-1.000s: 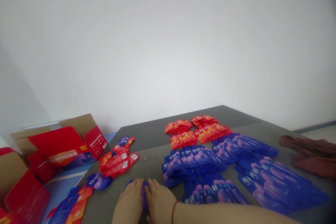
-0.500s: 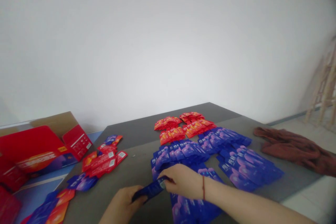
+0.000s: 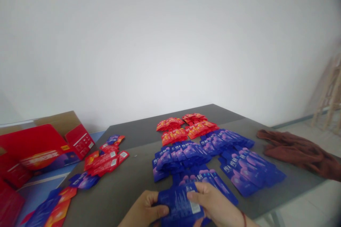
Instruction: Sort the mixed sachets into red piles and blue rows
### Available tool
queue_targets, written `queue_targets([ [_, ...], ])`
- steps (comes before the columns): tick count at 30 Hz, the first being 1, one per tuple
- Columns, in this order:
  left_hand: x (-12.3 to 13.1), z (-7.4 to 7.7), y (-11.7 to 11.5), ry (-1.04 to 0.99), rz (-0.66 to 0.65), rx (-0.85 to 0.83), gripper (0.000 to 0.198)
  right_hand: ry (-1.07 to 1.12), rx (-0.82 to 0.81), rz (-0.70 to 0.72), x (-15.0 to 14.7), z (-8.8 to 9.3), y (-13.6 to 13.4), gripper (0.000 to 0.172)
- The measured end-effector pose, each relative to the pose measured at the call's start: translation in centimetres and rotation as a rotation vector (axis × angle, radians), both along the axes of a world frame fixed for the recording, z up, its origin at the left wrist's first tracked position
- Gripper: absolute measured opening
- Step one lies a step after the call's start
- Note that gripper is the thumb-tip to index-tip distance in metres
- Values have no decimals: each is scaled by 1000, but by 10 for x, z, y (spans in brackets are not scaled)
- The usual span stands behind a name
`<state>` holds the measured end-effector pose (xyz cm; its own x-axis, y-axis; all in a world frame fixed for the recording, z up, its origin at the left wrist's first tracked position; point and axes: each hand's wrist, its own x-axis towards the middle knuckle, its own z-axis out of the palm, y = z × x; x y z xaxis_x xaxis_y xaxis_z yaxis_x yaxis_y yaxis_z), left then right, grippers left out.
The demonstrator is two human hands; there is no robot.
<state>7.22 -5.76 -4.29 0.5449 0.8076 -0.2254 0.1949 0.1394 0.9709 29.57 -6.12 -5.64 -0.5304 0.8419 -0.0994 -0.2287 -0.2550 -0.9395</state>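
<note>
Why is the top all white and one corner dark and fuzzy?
Head view: the plain white wall fills the upper half, evenly lit; the top right corner darkens at the lens edge; the blue foil packets gripped by the left hand and right hand look soft, print barely readable; shadows on the grey table are faint.

Between your hands [image 3: 183, 207] you see glossy blue foil-like packets [image 3: 179, 204]; beyond them a matt grey desk [image 3: 128, 181]; to their right, rough brown cloth [image 3: 298, 150].
</note>
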Motion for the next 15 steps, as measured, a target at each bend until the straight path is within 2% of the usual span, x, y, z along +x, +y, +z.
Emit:
queue_targets([
  [3, 1, 2, -4, 38, -18, 7, 52, -30, 30, 21, 10, -4, -6, 51],
  [5, -6, 4, -5, 151, 13, 80, 40, -175, 163, -8, 13, -5, -10, 46],
  [7, -22, 3, -6, 352, 71, 277, 25, -400, 481, -51, 6, -6, -12, 37],
  [9, -45, -3, -10, 561, 118, 597, 23, -620, 960, -62, -14, -13, -13, 31],
  [11, -72, -14, -17, 704, 144, 952, 27, -767, 1442, -51, -42, -29, -14, 28],
  [12, -85, -20, -22, 759, 149, 1108, 28, -811, 1626, -72, -58, -40, -14, 26],
  [13, -96, -28, -27, 808, 143, 1243, 29, -837, 1766, -123, -72, -54, -15, 26],
  [15, -112, -42, -41, 917, 151, 1390, 39, -864, 1933, -261, -96, -83, -17, 26],
])
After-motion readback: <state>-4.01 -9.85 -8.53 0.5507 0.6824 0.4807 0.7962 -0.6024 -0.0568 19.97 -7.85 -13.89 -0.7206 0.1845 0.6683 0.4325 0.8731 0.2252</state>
